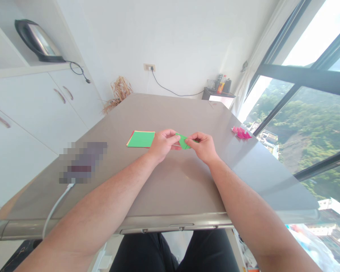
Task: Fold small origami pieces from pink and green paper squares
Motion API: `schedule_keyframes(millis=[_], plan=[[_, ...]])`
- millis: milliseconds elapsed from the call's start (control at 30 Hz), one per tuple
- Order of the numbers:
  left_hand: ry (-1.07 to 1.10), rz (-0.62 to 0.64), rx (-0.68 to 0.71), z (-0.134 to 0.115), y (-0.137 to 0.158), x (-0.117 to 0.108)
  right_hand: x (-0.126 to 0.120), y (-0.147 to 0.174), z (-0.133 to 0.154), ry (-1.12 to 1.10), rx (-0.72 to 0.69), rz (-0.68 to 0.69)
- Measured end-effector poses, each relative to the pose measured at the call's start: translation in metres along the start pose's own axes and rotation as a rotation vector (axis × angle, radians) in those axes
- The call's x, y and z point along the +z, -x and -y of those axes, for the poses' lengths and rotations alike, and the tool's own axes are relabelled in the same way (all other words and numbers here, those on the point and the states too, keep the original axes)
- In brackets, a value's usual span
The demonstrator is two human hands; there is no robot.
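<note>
A small folded piece of green paper (pixel 183 142) is held between my two hands above the middle of the table. My left hand (pixel 163 144) pinches its left side between thumb and fingers. On the other side, my right hand (pixel 201 145) grips the paper with thumb and forefinger, and part of it is hidden behind those fingers. Just left of my left hand lies a stack of coloured paper sheets (pixel 141 139), green on top, with red and cream edges showing beneath.
Pink folded paper pieces (pixel 241 133) lie near the table's right edge. A pixelated device (pixel 83 162) with a white cable (pixel 56 206) sits on the left of the grey table (pixel 175 113). Beyond the far right corner, bottles (pixel 221 84) stand on a small cabinet.
</note>
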State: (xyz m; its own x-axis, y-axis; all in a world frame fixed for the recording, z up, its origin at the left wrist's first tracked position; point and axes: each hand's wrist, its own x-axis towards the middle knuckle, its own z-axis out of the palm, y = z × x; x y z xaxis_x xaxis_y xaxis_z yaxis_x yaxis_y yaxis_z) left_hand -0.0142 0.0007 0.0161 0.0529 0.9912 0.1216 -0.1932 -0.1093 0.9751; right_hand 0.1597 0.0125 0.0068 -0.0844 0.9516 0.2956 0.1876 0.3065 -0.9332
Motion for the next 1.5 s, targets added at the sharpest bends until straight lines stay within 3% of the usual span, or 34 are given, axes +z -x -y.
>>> schedule_keyframes(millis=[500, 800, 1500], plan=[[-0.096, 0.004, 0.094, 0.007, -0.003, -0.004, 0.001, 0.001, 0.002, 0.008, 0.018, 0.024], [-0.075, 0.027, 0.045, 0.009, -0.005, -0.004, -0.002, -0.001, -0.003, -0.03, 0.034, 0.033], [-0.45, 0.124, 0.154, 0.011, -0.005, -0.006, -0.001, 0.002, 0.002, 0.048, 0.036, 0.075]])
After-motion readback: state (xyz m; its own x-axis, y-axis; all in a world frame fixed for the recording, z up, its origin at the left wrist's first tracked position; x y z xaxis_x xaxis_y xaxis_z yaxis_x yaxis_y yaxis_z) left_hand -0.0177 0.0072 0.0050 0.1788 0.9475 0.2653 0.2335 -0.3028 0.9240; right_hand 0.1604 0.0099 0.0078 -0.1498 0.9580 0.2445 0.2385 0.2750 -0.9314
